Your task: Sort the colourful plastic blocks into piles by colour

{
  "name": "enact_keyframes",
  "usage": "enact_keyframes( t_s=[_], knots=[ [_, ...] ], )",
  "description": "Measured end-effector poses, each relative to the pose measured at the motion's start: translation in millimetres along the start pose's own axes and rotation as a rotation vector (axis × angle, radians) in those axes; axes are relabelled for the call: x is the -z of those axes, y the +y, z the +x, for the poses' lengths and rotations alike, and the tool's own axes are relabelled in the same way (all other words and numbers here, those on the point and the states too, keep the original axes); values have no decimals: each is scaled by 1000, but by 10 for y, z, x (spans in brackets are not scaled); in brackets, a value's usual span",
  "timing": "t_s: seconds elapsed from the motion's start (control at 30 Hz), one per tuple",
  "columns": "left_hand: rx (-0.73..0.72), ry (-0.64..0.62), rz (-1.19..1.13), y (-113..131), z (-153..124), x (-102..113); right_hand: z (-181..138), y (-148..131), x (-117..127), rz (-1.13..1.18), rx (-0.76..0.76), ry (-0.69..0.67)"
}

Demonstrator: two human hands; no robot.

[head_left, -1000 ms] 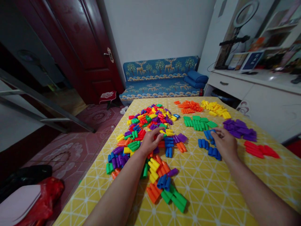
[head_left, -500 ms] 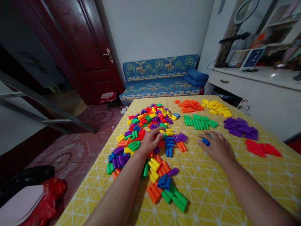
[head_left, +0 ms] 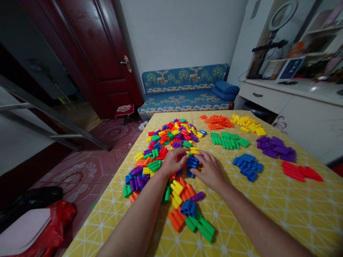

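A big mixed heap of coloured plastic pieces [head_left: 166, 142] covers the left half of a table with a yellow patterned cloth [head_left: 241, 214]. My left hand [head_left: 173, 162] rests on the heap with fingers curled over pieces near its middle. My right hand [head_left: 210, 169] has come beside it, fingers closing on a cluster of blue pieces [head_left: 191, 162]. Sorted piles lie to the right: blue [head_left: 248, 166], green [head_left: 229, 140], purple [head_left: 276, 148], red [head_left: 301, 171], orange [head_left: 217, 121], yellow [head_left: 248, 124].
More mixed pieces [head_left: 187, 210] lie near the table's front edge. A blue patterned sofa [head_left: 184, 89] stands beyond the table, a dark red door [head_left: 107, 53] at the left, a white cabinet [head_left: 302, 107] at the right. A red bag [head_left: 53, 221] lies on the floor.
My right hand left the blue pile on the right and moved left to the heap beside my left hand. The left hand stayed in place.
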State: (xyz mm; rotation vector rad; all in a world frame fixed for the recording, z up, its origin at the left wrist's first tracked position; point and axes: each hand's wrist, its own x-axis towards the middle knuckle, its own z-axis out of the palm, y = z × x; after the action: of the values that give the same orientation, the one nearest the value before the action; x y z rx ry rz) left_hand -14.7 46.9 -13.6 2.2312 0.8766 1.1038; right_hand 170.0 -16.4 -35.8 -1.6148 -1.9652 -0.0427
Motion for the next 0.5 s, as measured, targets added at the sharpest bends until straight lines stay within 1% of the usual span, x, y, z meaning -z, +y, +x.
enact_keyframes(
  t_s=[0.1,0.17,0.27,0.4,0.43,0.5],
  knots=[
    [-101,-65,-6,15,10,18,66,17,-82,113,-58,48],
    [-132,-95,20,7,15,26,109,55,-114,204,-86,89],
    [-129,-129,76,-24,15,24,130,89,-188,382,-106,132],
    [-122,-131,62,-53,21,6,93,93,-313,673,-116,121],
    [-114,-132,47,-54,23,2,85,90,-324,698,-112,115],
    [-73,-120,29,-50,26,-5,76,70,-292,649,-86,139]
  ],
)
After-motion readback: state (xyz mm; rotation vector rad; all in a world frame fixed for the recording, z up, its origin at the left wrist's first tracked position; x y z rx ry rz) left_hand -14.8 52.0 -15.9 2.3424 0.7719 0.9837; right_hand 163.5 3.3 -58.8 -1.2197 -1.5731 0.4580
